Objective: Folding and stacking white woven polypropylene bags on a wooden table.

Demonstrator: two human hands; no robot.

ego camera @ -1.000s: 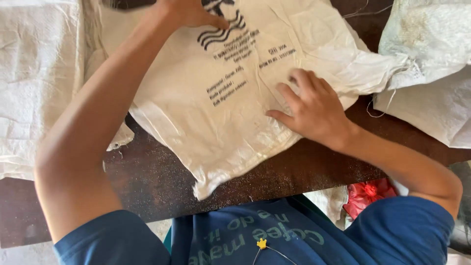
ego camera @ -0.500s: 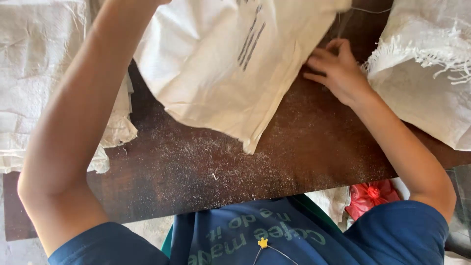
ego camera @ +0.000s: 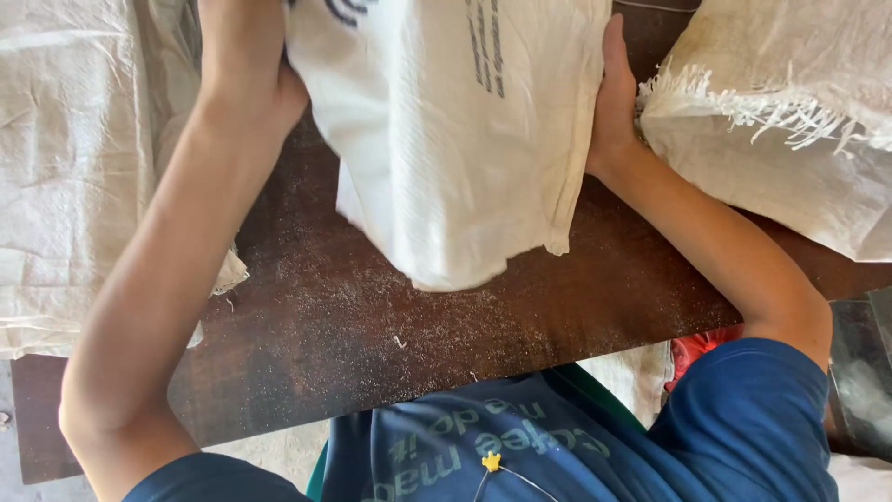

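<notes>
White woven plastic sack [ego camera: 465, 139], flat and folded, sits centre-far over the dark brown wooden table [ego camera: 372, 335]. Its near corner hangs down toward the table edge; can't tell whether it touches the wood or is lifted clear. Dark printed label on the sack: a block of vertical text lines near the top centre, plus a curved dark logo fragment at the top left, cut off by the frame.

Left hand [ego camera: 246, 65] is on the sack's left edge, far left of centre. Fingers are out of frame or tucked behind the fabric, so the grip there can't be read; the hand is pressed against the sack side.

Right hand [ego camera: 615, 102] lies flat along the sack's right edge, thumb pointing far, palm against the folded seam. Fingers look wrapped behind the fabric, probably pinching that edge, but the view hides them.

Left of the left arm: a stack of off-white woven sacks [ego camera: 84, 177], crumpled, overhanging the table's left side. Right, just beside the right hand: a dirtier cream woven sack with a frayed fringe edge [ego camera: 771, 139].

Table surface is dusted with pale grit. Near edge: blue printed T-shirt [ego camera: 520, 446] of the person, with a red item [ego camera: 701, 349] near right, below the table edge.
</notes>
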